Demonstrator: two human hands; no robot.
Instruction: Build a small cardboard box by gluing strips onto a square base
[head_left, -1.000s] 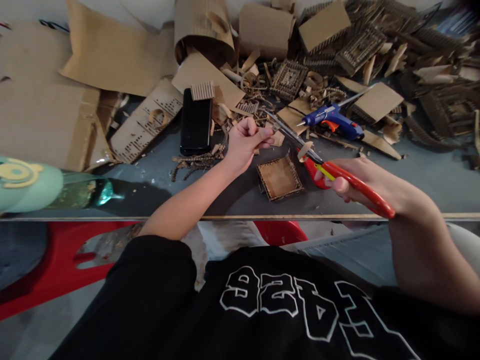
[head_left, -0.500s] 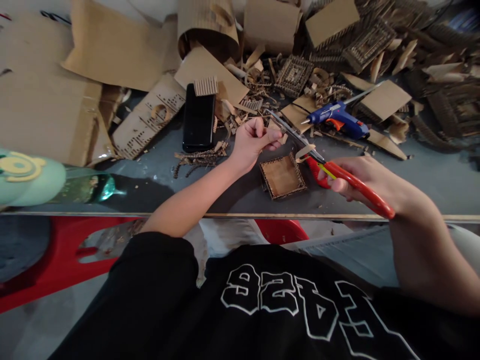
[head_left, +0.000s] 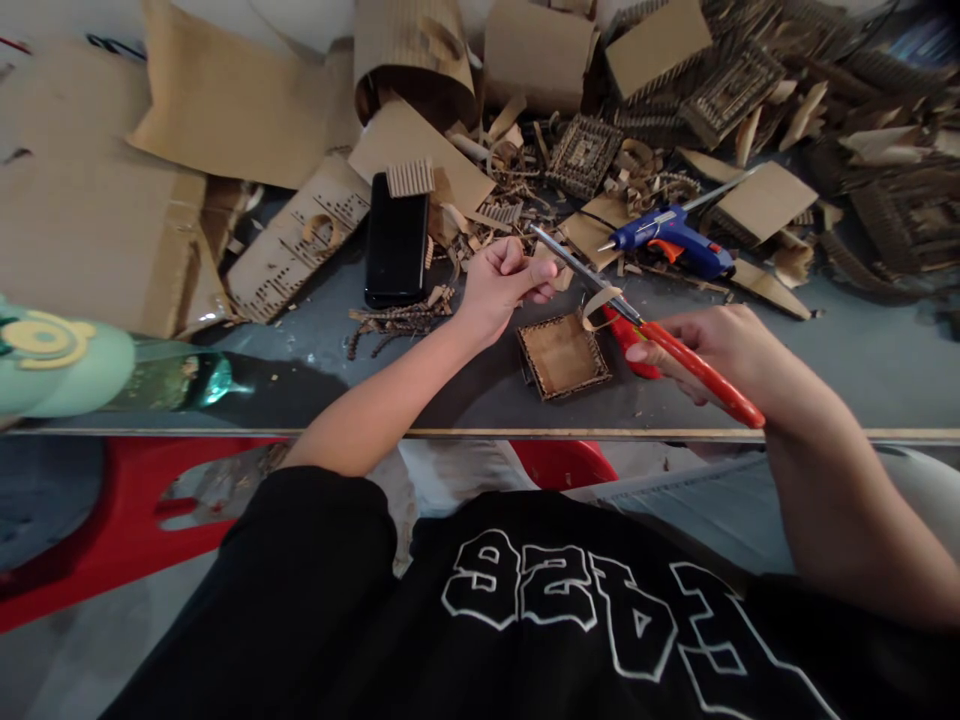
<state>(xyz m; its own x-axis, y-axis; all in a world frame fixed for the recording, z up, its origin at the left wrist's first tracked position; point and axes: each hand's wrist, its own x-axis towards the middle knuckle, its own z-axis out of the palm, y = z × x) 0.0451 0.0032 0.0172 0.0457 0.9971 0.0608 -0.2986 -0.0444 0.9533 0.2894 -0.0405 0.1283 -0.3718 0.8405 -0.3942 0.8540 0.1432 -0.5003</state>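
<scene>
1. The right hand [head_left: 720, 350] has its fingers curled tight around the red handles of the scissors [head_left: 637, 325], blades pointing up-left.
2. The left hand [head_left: 501, 285] pinches a small cardboard piece [head_left: 553, 268] between closed fingers, right at the blades.
3. A curled cardboard strip [head_left: 598, 303] hangs by the blades.
4. A square cardboard tray [head_left: 562, 355] lies on the table [head_left: 862, 350] just below both hands' fingers.
5. A blue glue gun [head_left: 671, 240] lies beyond the fingers.
</scene>
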